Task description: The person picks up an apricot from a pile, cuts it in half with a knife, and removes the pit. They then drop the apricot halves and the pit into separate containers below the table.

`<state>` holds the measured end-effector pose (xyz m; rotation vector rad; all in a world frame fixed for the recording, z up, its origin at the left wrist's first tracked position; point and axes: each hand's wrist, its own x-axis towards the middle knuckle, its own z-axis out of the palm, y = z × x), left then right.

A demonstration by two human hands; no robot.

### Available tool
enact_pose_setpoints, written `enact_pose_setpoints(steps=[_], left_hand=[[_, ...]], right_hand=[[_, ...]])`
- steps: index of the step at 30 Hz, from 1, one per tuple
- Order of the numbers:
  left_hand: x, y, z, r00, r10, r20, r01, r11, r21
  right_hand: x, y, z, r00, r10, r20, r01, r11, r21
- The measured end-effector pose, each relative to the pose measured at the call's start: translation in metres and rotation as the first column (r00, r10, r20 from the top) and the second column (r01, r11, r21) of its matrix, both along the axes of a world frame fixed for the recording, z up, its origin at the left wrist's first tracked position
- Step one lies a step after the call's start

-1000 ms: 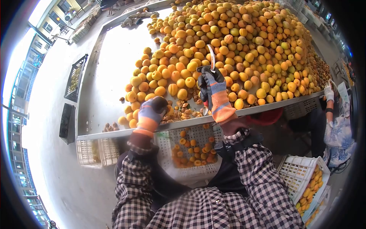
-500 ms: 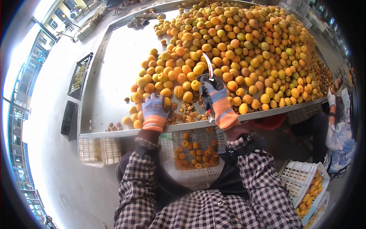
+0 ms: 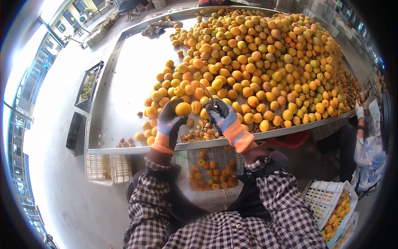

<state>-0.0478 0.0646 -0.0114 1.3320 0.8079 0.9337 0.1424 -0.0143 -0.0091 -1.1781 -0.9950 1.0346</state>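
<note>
My left hand point(image 3: 169, 122), in a grey, orange and black work glove, is closed around a yellow apricot point(image 3: 183, 109) just above the metal table's near edge. In my right hand point(image 3: 227, 121), gloved the same way, is a knife point(image 3: 207, 92), its thin curved blade pointing up and away from me. The two hands are a short distance apart, and the blade is not touching the held apricot. Between them lie brown apricot pits point(image 3: 202, 132). A large pile of whole apricots point(image 3: 257, 62) covers the table behind my hands.
The metal table point(image 3: 124, 74) has a raised rim. Beneath its near edge, a white perforated crate point(image 3: 186, 159) holds halved apricots point(image 3: 213, 170). Another white crate point(image 3: 325, 193) stands at lower right. A co-worker's gloved hand point(image 3: 360, 111) is at the right. Black crates point(image 3: 89, 87) are on the left floor.
My left hand has picked up an apricot from the pile's edge and turned toward the right hand. My right hand has moved slightly left and down, tilting the knife leftward.
</note>
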Motion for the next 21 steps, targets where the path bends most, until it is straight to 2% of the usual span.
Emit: enact_pose_setpoints(steps=[4,5,6,8,10,12,15,19,21], left_hand=[[-0.002,-0.006,0.013,0.998,-0.065,0.010,0.065,0.998,-0.017],[0.005,-0.014,0.024,0.986,-0.074,0.148,0.086,0.993,-0.079],[0.009,-0.020,0.032,0.956,-0.073,0.284,0.115,0.984,-0.135],[0.012,-0.024,0.041,0.973,-0.052,0.226,0.072,0.994,-0.081],[0.010,-0.023,0.042,0.985,-0.030,0.170,0.034,0.999,-0.026],[0.002,-0.016,0.036,0.992,-0.109,0.067,0.108,0.994,0.019],[0.000,-0.007,0.025,0.990,-0.137,0.035,0.134,0.988,0.083],[-0.003,-0.004,0.019,0.992,-0.125,0.020,0.123,0.989,0.080],[-0.002,0.003,0.010,0.982,-0.132,0.135,0.109,0.980,0.170]], right_hand=[[-0.004,-0.007,0.006,0.992,0.059,0.116,-0.063,0.997,0.039],[-0.003,-0.007,0.004,0.964,0.050,0.261,-0.079,0.992,0.102],[-0.004,-0.008,0.006,0.963,0.055,0.266,-0.084,0.991,0.102],[-0.007,-0.012,0.009,0.925,0.053,0.377,-0.105,0.987,0.118],[-0.009,-0.012,0.000,0.931,0.057,0.360,-0.122,0.980,0.159],[-0.007,-0.013,0.000,0.885,0.084,0.457,-0.159,0.979,0.127],[-0.008,-0.016,0.008,0.866,0.125,0.484,-0.172,0.983,0.056],[-0.008,-0.015,0.002,0.840,0.101,0.534,-0.187,0.976,0.110],[-0.008,-0.016,0.001,0.843,0.132,0.522,-0.203,0.976,0.081]])
